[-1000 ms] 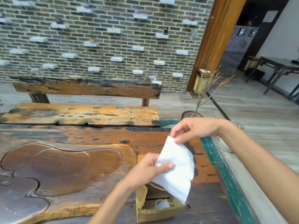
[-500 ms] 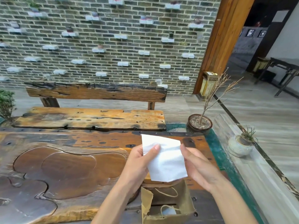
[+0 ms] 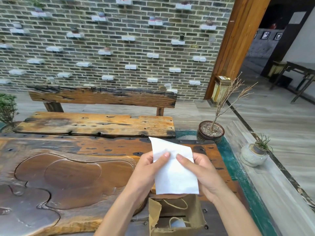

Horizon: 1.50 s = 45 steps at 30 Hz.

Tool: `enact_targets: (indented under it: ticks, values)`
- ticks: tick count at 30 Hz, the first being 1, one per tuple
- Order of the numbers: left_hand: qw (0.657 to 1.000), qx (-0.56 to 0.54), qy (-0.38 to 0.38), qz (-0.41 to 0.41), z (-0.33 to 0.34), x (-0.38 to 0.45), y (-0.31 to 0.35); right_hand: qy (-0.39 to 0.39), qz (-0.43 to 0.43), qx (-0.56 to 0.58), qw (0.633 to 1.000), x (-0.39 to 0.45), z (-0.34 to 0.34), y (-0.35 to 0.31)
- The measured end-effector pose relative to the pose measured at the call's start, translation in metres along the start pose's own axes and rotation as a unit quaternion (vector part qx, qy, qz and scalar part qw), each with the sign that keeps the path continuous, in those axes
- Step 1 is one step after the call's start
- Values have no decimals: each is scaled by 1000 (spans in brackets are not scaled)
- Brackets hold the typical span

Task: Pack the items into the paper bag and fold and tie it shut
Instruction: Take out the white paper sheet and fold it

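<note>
A folded white paper napkin [image 3: 173, 172] is held upright just above the open brown paper bag [image 3: 196, 212]. My left hand [image 3: 148, 171] grips the napkin's left edge with the thumb on its front. On the napkin's right edge sits my right hand [image 3: 202, 172], its thumb also pressed on the front. The bag stands open on the wooden table [image 3: 102, 147] at the bottom of the view, with twine handles and a pale rounded item [image 3: 178, 223] inside. One side flap of the bag hangs bent inward.
The table has a carved dark tray [image 3: 64, 176] to the left. A wooden bench [image 3: 95, 123] stands behind it before a brick wall. A potted dry twig [image 3: 211, 132] and a small stone pot [image 3: 254, 155] sit to the right along a ledge.
My right hand has come down from the napkin's top corner to its right edge. The napkin now stands flat and folded between both hands, lower and closer over the bag.
</note>
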State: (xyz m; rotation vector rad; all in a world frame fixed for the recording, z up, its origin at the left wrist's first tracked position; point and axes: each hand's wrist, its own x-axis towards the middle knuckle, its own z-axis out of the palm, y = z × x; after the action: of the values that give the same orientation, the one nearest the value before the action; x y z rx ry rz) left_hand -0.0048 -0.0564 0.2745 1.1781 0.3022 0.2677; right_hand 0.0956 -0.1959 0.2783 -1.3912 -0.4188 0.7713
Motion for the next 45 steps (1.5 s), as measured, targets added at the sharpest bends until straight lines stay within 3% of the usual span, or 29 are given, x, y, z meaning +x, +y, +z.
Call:
enact_targets:
  ticks: [7,25,30,35,39,42,45]
  values:
    - [998,55,4,33,-7,2,2,26,-65,-38,997,3,-4,-2]
    - [986,154,6,65,-27,12,19,-33,-118,-116,986,8,-39,-19]
    - [987,148,-5,67,-26,10,25,-46,-150,-115,981,8,-38,-24]
    - [982,175,1,68,-27,10,28,-21,-170,-190,967,8,-39,-28]
    - [989,130,4,64,-24,14,28,-9,-179,-212,961,6,-40,-31]
    - [990,109,34,81,-17,14,25,-4,-171,-170,971,6,-38,-30]
    - [986,105,71,107,-10,13,18,6,-112,-33,993,8,-33,-26]
